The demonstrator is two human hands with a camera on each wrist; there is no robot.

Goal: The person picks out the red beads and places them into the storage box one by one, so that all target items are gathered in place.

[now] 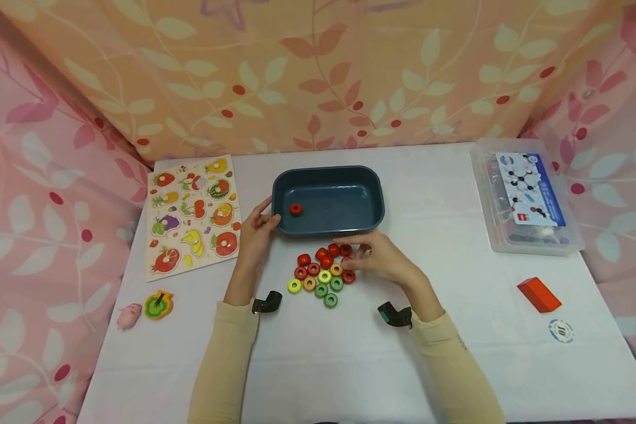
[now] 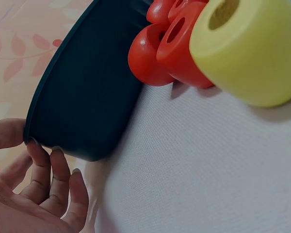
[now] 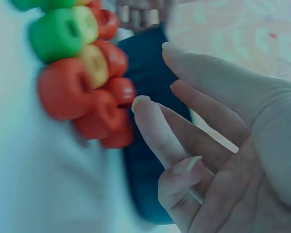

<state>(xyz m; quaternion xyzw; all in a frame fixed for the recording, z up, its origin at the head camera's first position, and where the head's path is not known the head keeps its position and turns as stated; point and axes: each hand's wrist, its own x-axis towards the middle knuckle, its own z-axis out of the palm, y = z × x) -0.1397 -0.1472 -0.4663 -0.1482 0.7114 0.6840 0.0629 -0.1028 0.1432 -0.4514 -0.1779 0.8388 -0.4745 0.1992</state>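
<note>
My left hand (image 1: 258, 228) pinches the tray (image 1: 339, 206); my right hand (image 1: 377, 257) is loose, grasping nothing. The beads (image 1: 326, 263) look light, smooth: I'd grip their sides.

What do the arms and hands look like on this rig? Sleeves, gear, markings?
Both arms wear long, plain beige sleeves. The left hand and right hand are bare: no gloves or rings visible. A small black angular device sits by each wrist, left and right; the right one shows a greenish patch. No cables visible.
</note>
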